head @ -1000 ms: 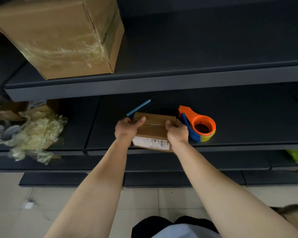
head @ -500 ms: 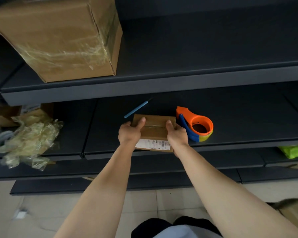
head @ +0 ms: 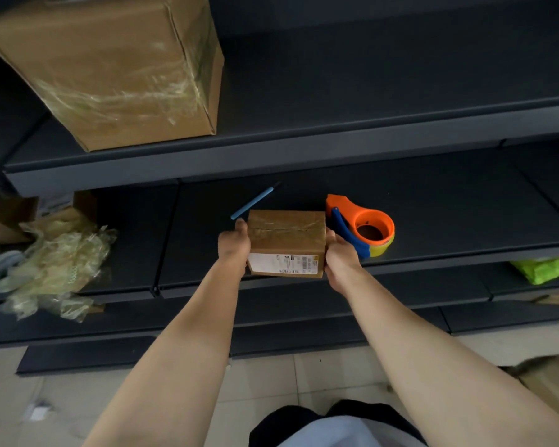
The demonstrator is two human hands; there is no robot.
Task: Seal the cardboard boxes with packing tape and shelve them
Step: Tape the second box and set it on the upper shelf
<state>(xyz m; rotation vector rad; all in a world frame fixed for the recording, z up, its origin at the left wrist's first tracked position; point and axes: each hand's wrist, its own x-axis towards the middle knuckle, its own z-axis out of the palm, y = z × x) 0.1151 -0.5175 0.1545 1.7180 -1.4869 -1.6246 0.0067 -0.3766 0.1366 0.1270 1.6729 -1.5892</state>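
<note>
A small cardboard box (head: pixel 286 235) with clear tape across its top seam and a white label on its near face is at the front of the dark middle shelf (head: pixel 433 253). My left hand (head: pixel 234 245) grips its left side and my right hand (head: pixel 341 256) grips its right side. Whether the box rests on the shelf or is lifted off it I cannot tell. An orange and blue tape dispenser (head: pixel 363 229) with a yellowish roll lies just right of the box, behind my right hand. A large taped cardboard box (head: pixel 117 69) stands on the upper shelf at the left.
A blue pen-like tool (head: pixel 254 203) lies behind the small box. A heap of crumpled clear wrap (head: pixel 57 262) and torn cardboard fills the shelf's left end. A green packet (head: pixel 544 267) sits on a lower shelf at right. Another cardboard box (head: pixel 552 387) stands on the tiled floor, lower right.
My thumbs have come off the top of the small box and both hands now hold its sides. The box shows more of its labelled near face.
</note>
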